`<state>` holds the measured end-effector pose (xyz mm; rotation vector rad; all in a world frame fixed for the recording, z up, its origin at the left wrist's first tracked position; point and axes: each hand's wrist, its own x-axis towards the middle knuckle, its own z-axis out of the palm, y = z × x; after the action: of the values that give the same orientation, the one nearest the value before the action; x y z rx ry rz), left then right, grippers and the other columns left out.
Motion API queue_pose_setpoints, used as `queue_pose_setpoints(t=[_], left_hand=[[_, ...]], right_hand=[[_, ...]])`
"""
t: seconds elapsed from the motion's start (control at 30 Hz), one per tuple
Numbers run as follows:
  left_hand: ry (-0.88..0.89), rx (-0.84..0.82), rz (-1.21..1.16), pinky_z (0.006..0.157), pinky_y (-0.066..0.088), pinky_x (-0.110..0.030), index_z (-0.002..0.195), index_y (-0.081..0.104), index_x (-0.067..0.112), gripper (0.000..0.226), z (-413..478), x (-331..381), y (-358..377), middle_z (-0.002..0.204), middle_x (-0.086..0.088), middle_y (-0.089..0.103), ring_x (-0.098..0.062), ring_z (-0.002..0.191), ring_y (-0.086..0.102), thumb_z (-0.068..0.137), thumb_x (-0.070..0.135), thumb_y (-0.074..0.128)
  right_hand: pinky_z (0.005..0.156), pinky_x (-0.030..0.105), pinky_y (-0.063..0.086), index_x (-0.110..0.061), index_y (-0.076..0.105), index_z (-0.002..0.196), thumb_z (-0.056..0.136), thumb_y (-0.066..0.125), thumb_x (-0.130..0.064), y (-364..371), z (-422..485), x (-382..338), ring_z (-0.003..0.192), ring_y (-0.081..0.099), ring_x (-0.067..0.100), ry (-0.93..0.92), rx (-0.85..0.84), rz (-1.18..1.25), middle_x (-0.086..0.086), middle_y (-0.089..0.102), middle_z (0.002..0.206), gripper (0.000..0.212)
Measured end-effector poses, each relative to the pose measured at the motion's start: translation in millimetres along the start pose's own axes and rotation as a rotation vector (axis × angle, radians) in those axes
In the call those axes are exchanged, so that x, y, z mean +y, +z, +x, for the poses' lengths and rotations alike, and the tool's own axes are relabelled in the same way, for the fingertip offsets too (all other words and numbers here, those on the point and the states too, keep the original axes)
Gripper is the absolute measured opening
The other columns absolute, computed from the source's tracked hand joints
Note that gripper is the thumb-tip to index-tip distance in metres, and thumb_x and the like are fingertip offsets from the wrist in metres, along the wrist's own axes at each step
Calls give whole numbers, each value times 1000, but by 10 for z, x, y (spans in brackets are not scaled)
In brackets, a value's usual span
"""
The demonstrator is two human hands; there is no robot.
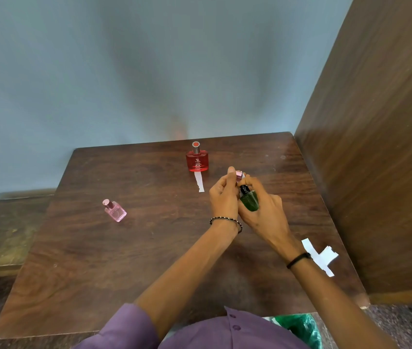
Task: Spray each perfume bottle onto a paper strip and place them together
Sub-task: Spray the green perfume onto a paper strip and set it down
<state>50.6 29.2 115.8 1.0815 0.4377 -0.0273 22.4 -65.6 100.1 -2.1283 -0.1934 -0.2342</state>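
My right hand (265, 212) grips a small green perfume bottle (249, 200) with a black sprayer, held above the table's middle right. My left hand (223, 195) pinches a small pink and silver cap (239, 175) just above the sprayer. A red perfume bottle (197, 158) stands at the far side, with a white paper strip (199, 181) lying in front of it. A pink perfume bottle (115, 210) stands alone to the left. Two more white paper strips (322, 256) lie crossed near the right edge.
The dark wooden table (124, 260) stands against a blue-grey wall, with a tall wooden panel (376, 147) along its right side. A lower wooden surface (3, 230) sits to the left. A green bag (300, 326) shows below the near edge.
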Motion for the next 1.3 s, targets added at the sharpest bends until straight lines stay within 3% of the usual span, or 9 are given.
queue_pose_setpoints(t=[0.17, 0.37, 0.47, 0.7, 0.9, 1.0, 1.07, 1.17, 1.3], left_hand=[[-10, -31, 15, 62, 56, -17, 89, 75, 5, 31, -10, 17, 15, 75, -1, 76, -6, 67, 71, 99, 30, 60], [-4, 1, -19, 67, 56, -19, 97, 74, 0, 32, 40, 68, 22, 75, -3, 73, -10, 70, 68, 99, 29, 60], [-15, 8, -30, 77, 58, -25, 98, 74, 1, 30, 49, 83, 13, 94, -16, 74, -22, 88, 70, 99, 28, 61], [-19, -26, -2, 74, 60, -25, 89, 75, 7, 28, -14, 42, 7, 79, -5, 76, -13, 74, 72, 99, 29, 60], [-13, -30, 19, 78, 59, -29, 88, 75, 7, 29, -37, 33, -2, 79, -8, 74, -13, 72, 71, 100, 29, 59], [-7, -19, 18, 80, 57, -32, 90, 73, 4, 29, -10, 46, -13, 88, -15, 72, -20, 80, 69, 99, 28, 60], [-22, 14, 17, 74, 55, -32, 88, 70, 5, 28, 32, 54, -36, 89, -18, 71, -25, 81, 66, 99, 28, 61], [-43, 17, 6, 57, 57, -25, 85, 66, 5, 25, 85, 93, -103, 75, -10, 74, -18, 63, 70, 99, 25, 61], [-42, -67, 108, 41, 41, -19, 83, 61, 8, 22, 105, 133, -184, 65, -5, 66, -8, 42, 51, 100, 20, 56]], right_hand=[[69, -7, 36, -34, 57, 124, 88, 66, -36, 50, -22, -41, 76, 61, -21, 1, 100, -7, -45, 63, 84, 37], [59, -1, 43, -29, 55, 128, 92, 72, -31, 28, -3, -60, 76, 66, -11, -27, 160, 12, -25, 66, 82, 40], [64, -3, 42, -28, 56, 128, 91, 75, -24, -18, 4, -63, 81, 65, -14, -36, 154, -19, -24, 66, 86, 42], [66, 2, 44, -28, 57, 127, 92, 71, -32, -65, 22, -59, 71, 64, -7, -30, 35, -63, -18, 63, 68, 38], [64, 9, 42, -35, 59, 119, 90, 73, -34, -67, 33, -37, 77, 64, -3, 70, 24, -39, -19, 67, 74, 32], [71, 8, 46, -40, 58, 116, 88, 75, -34, -73, 26, -85, 84, 65, -9, 90, 50, 37, -28, 69, 90, 33], [61, 18, 54, -44, 55, 119, 84, 75, -34, -87, 29, -94, 69, 70, 2, 188, 39, 163, -17, 71, 92, 41], [39, 21, 42, -44, 53, 123, 82, 75, -23, -102, 5, -67, 47, 57, 12, 360, -24, 420, -2, 71, 73, 51], [35, 18, 30, -36, 59, 122, 84, 74, -11, -118, -7, -19, 44, 47, 16, 421, -97, 716, 4, 64, 65, 48]])
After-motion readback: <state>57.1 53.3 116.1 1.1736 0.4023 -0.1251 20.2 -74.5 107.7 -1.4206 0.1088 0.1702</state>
